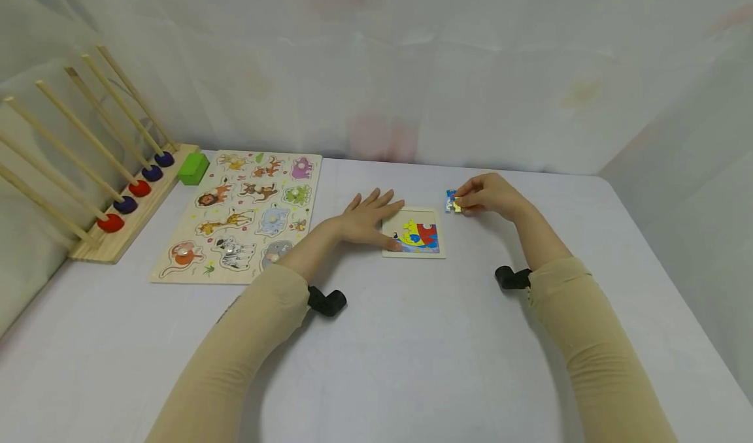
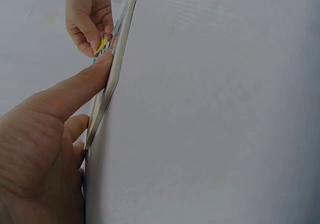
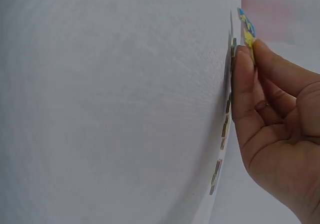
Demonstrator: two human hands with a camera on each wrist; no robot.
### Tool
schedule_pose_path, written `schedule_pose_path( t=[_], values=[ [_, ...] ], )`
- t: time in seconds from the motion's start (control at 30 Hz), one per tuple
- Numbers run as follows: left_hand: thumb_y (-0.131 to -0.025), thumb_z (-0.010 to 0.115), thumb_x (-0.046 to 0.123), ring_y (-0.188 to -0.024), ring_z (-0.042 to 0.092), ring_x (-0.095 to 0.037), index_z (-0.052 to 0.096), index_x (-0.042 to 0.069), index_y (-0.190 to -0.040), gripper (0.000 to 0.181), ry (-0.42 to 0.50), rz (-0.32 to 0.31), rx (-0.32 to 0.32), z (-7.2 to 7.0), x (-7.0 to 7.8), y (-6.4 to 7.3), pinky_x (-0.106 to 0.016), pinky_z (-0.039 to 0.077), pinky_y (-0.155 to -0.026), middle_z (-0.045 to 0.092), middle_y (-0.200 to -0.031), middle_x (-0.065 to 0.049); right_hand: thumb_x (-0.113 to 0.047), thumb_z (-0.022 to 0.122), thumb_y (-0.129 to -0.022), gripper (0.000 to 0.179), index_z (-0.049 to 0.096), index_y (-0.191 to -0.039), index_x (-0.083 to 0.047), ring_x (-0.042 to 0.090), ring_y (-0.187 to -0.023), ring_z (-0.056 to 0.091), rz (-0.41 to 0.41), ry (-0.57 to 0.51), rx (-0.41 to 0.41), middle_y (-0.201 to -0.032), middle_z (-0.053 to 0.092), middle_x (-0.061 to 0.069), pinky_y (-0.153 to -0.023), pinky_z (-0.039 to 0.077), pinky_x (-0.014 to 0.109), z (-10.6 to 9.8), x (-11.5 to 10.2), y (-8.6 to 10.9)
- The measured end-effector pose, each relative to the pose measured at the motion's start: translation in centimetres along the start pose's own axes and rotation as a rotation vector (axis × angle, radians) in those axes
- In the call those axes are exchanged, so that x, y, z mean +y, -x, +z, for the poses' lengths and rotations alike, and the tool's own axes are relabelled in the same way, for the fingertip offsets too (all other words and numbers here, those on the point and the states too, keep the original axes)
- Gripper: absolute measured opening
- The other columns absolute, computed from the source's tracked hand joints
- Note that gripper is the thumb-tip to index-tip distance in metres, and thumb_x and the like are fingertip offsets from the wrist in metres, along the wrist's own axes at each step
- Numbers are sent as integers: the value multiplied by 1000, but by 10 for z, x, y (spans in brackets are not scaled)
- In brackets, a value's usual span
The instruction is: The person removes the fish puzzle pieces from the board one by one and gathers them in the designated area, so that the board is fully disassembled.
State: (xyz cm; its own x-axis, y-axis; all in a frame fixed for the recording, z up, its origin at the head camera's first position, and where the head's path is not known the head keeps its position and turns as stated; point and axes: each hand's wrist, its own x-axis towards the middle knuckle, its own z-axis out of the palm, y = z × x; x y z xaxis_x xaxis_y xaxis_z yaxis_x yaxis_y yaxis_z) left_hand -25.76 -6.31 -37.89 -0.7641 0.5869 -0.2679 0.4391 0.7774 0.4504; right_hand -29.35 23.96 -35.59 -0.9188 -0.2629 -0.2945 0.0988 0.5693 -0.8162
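Note:
A small framed jigsaw puzzle (image 1: 413, 255) lies on the white table, partly filled with yellow, red and blue pieces. My left hand (image 1: 366, 224) has its fingers spread at the frame's left side; its thumb (image 2: 85, 87) lies over the near edge. Right of the frame, my right hand (image 1: 491, 196) pinches a yellow and blue puzzle piece (image 3: 247, 30) between thumb and fingers. In the right wrist view, loose flat pieces (image 3: 226, 124) lie on the table beside and below that hand; the hand hides them in the head view.
A wooden animal peg puzzle board (image 1: 229, 221) lies on the left. Behind it stand a wooden rack (image 1: 112, 244) with tall rods and coloured beads, and a green block (image 1: 193, 168). A white cloth (image 1: 470, 70) hangs along the table's back edge.

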Motion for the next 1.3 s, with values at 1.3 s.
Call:
schedule_pose_path(
  t=[1.3],
  values=[
    [-81, 66, 67, -157, -13, -26, 14, 30, -160, 101, -7, 3, 12, 1, 0, 0, -56, -11, -125, -3, -170, 0, -14, 75, -87, 35, 65, -112, 10, 6, -60, 67, 136, 44, 11, -70, 72, -5, -63, 56, 19, -2, -13, 14]
  ],
)
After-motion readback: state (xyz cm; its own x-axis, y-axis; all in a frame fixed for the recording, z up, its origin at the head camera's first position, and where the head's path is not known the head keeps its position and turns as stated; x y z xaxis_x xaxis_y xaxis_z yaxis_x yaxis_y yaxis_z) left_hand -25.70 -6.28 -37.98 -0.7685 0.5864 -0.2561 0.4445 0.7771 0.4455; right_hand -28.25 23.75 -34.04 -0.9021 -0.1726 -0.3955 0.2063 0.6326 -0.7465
